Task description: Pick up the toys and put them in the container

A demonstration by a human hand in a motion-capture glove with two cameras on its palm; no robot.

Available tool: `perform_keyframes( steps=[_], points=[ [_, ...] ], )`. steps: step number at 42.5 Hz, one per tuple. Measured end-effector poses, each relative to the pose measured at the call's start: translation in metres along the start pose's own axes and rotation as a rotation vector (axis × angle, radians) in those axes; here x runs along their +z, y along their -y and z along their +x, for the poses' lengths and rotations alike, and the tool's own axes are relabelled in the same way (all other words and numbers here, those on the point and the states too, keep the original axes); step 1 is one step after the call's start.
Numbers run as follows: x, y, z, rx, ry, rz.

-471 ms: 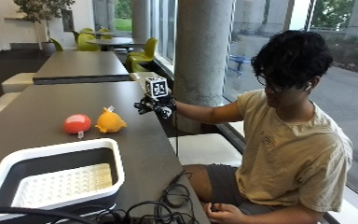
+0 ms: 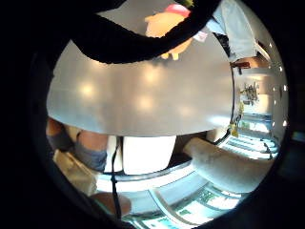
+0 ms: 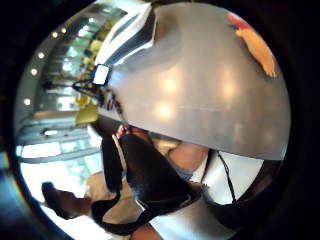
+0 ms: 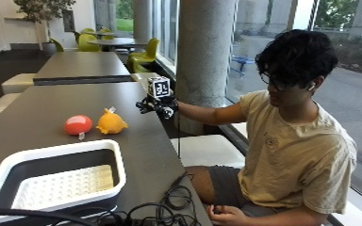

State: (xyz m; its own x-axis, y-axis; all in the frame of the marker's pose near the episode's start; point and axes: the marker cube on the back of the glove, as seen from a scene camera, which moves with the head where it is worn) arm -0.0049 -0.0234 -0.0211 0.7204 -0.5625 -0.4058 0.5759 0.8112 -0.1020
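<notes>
We record the gloved right hand (image 4: 158,104) raised above the near edge of the grey surface (image 4: 37,106), arm stretched out from the seated person. The hand holds nothing. From the outside view we cannot tell how wide the grip stands; the fingers appear as a dark cluster and their spread is not readable.

The two toys lie on the surface, well apart from the grip, farther in from the edge. The yellow toy (image 4: 111,122) is the nearer of the two to the hand. It is a rounded plush figure with a small white tag at its top. The red ball (image 4: 78,125) sits just beside it, on the side away from the hand; we cannot tell whether the two touch. A small white tag lies by the ball.

In the little finger side palm view we note the yellow toy (image 2: 167,29) beyond a stretch of bare surface, partly crossed by a black strap, with a bit of the red ball (image 2: 178,8) behind it. In the thumb side palm view the yellow toy (image 3: 257,50) lies at the far side of the surface, again apart from the palm.

The container (image 4: 18,162), a white-rimmed dark tub with a white perforated insert in its bottom, stands on the same surface, closer to the camera than the toys. Black cables (image 4: 162,207) lie coiled beside it.
</notes>
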Motion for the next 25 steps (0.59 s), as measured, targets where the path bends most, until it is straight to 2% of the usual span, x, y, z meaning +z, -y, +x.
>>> perform_keyframes(
  steps=[6, 10, 12, 17, 25],
  points=[
    [-0.011, 0.009, -0.024, -0.036, -0.082, -0.006],
    [0.001, 0.000, 0.020, -0.072, -0.069, 0.015],
    [0.001, 0.002, 0.020, -0.081, -0.079, 0.025],
    [-0.016, 0.022, -0.027, -0.061, -0.126, 0.044],
    [-0.035, 0.062, -0.010, -0.033, -0.109, 0.055]
  ],
)
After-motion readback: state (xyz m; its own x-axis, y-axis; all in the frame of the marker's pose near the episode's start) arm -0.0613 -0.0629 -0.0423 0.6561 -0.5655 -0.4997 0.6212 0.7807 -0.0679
